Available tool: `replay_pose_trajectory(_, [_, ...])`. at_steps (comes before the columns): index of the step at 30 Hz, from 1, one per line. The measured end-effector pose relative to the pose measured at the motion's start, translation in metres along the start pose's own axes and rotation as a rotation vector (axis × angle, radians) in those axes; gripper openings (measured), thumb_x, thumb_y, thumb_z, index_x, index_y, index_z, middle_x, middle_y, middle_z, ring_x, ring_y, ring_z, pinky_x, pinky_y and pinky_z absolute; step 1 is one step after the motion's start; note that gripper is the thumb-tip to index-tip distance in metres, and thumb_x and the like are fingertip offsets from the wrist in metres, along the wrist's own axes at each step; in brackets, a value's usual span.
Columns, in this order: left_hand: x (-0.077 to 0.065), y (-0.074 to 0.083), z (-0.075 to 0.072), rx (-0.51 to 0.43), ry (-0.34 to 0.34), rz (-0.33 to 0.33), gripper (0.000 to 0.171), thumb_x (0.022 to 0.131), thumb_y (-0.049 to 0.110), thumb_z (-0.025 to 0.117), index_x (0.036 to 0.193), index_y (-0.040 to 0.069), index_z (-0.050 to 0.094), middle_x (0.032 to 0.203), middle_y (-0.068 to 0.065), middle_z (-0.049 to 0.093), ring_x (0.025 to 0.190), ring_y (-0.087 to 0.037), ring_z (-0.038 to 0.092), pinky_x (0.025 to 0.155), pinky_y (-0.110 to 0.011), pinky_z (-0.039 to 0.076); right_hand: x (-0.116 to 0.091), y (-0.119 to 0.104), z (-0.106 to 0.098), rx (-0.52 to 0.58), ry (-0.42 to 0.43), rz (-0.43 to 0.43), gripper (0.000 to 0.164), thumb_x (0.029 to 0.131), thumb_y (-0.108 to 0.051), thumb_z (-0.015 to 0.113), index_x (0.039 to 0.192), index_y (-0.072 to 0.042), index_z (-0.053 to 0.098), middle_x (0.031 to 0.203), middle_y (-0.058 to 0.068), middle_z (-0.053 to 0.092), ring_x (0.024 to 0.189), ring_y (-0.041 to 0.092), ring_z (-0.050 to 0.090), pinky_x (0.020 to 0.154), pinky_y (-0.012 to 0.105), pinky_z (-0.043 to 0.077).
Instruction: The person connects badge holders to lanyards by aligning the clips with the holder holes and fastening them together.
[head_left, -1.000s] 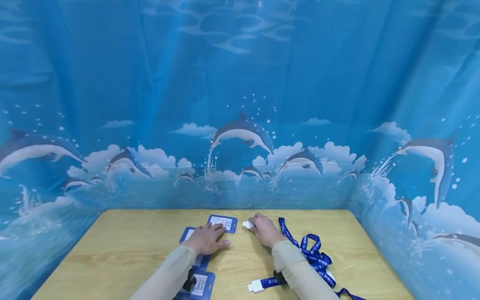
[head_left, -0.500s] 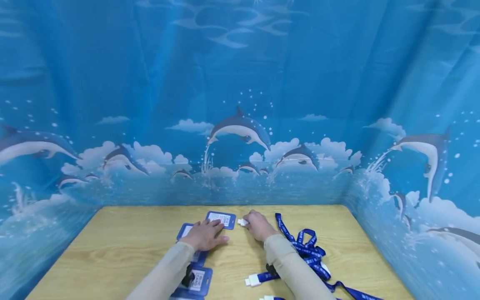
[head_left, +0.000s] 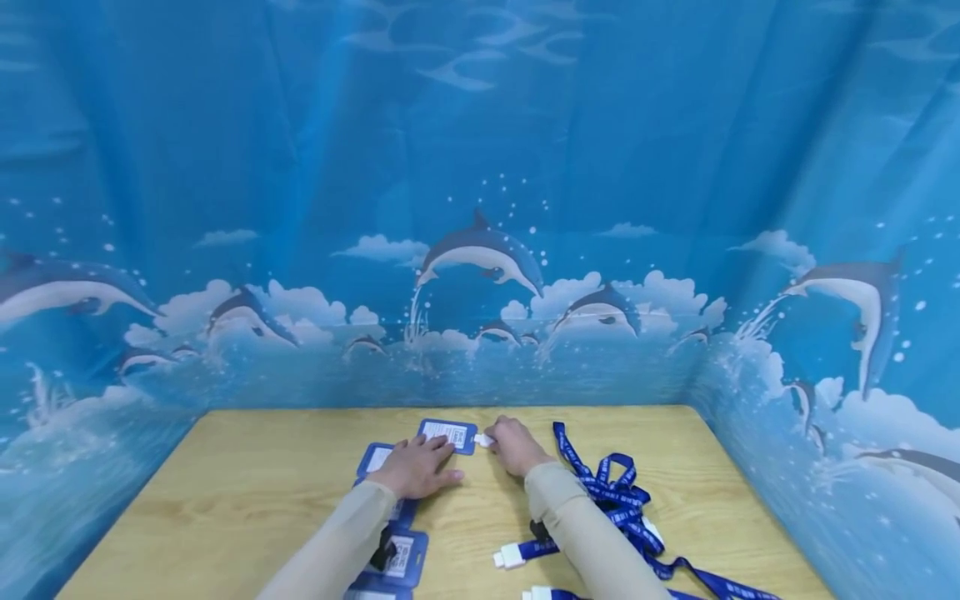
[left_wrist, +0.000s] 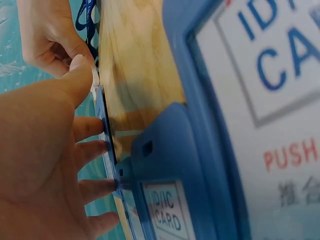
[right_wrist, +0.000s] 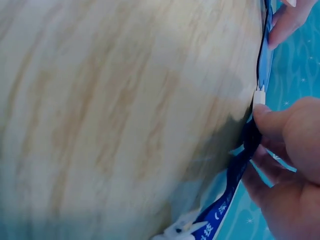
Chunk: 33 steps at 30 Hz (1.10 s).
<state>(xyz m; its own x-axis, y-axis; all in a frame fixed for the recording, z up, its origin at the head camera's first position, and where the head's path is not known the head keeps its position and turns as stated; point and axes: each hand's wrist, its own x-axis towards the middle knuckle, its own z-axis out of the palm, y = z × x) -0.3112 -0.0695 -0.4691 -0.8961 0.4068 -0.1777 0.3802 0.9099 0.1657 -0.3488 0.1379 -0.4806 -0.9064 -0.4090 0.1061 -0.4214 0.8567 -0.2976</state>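
Note:
My left hand point(head_left: 416, 468) lies with its fingers spread and straight, fingertips resting on the farthest blue card holder point(head_left: 442, 428). That holder has a white "ID/IC CARD" insert, and its slotted end points right. My right hand point(head_left: 517, 448) pinches the white plastic clip point(head_left: 482, 440) of a blue lanyard. The clip's tip meets the holder's slotted end; whether it passes into the slot I cannot tell. In the right wrist view, the printed lanyard strap point(right_wrist: 231, 175) trails from the clip beneath my fingers. The left wrist view shows my left fingertips along the holder's edge.
Several more blue card holders point(head_left: 406, 558) lie in an overlapping column under and below my left forearm. A tangle of blue lanyards point(head_left: 621, 497) lies right of my right forearm. One white lanyard clip point(head_left: 512, 556) points left on the wooden table point(head_left: 247, 492). A dolphin-print curtain point(head_left: 480, 367) surrounds the table.
My right hand has brought the white clip left, closing the gap to the holder's slotted end. My left hand stays on the holder. The head view has shifted slightly.

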Motion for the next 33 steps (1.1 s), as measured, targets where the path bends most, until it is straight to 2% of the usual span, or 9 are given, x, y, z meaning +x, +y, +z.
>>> replay_pose_trajectory(10, [0.004, 0.003, 0.003, -0.011, -0.025, 0.035, 0.072, 0.101, 0.063, 0.041, 0.155, 0.015, 0.041, 0.165, -0.006, 0.032, 0.151, -0.042, 0.028, 0.123, -0.058, 0.026, 0.006, 0.006, 0.003, 0.068, 0.013, 0.051, 0.031, 0.088, 0.002, 0.072, 0.118, -0.001, 0.073, 0.109, 0.013, 0.07, 0.101, 0.027, 0.068, 0.093, 0.039, 0.059])
replay_pose_trajectory(17, [0.005, 0.007, -0.003, -0.034, -0.085, 0.015, 0.071, 0.101, 0.06, 0.044, 0.157, 0.016, 0.038, 0.166, -0.003, 0.03, 0.153, -0.038, 0.024, 0.126, -0.053, 0.023, 0.01, 0.007, 0.003, 0.046, 0.038, 0.026, 0.03, 0.086, 0.004, 0.074, 0.115, -0.003, 0.075, 0.105, 0.012, 0.071, 0.099, 0.028, 0.068, 0.092, 0.04, 0.059])
replay_pose_trajectory(21, [0.005, 0.005, -0.007, -0.026, -0.105, 0.031, 0.072, 0.101, 0.059, 0.045, 0.159, 0.017, 0.034, 0.167, -0.001, 0.026, 0.155, -0.036, 0.02, 0.127, -0.052, 0.02, 0.013, 0.004, 0.0, 0.025, 0.019, 0.036, 0.03, 0.088, 0.003, 0.072, 0.118, -0.005, 0.074, 0.107, 0.012, 0.07, 0.101, 0.028, 0.067, 0.094, 0.042, 0.058])
replay_pose_trajectory(26, [0.008, 0.007, -0.008, 0.031, -0.118, 0.023, 0.072, 0.101, 0.062, 0.042, 0.158, 0.018, 0.036, 0.166, -0.001, 0.029, 0.153, -0.035, 0.026, 0.125, -0.053, 0.025, 0.012, 0.003, -0.002, -0.033, -0.027, 0.018, 0.03, 0.091, -0.001, 0.071, 0.121, -0.004, 0.072, 0.11, 0.013, 0.069, 0.103, 0.029, 0.067, 0.096, 0.042, 0.058])
replay_pose_trajectory(30, [0.012, 0.011, -0.011, 0.043, -0.118, 0.009, 0.069, 0.101, 0.062, 0.042, 0.154, 0.018, 0.043, 0.163, -0.002, 0.036, 0.15, -0.033, 0.033, 0.123, -0.058, 0.028, 0.006, 0.003, -0.016, -0.034, -0.059, -0.004, 0.037, 0.093, -0.005, 0.07, 0.129, 0.0, 0.066, 0.124, 0.018, 0.067, 0.115, 0.034, 0.064, 0.103, 0.045, 0.054])
replay_pose_trajectory(33, [0.015, 0.009, -0.017, 0.029, -0.107, 0.008, 0.065, 0.103, 0.06, 0.042, 0.152, 0.018, 0.047, 0.161, -0.003, 0.04, 0.148, -0.033, 0.037, 0.121, -0.06, 0.029, 0.0, 0.005, -0.041, 0.014, -0.014, 0.011, 0.038, 0.095, -0.004, 0.067, 0.133, 0.001, 0.062, 0.131, 0.02, 0.064, 0.121, 0.037, 0.061, 0.106, 0.048, 0.052])
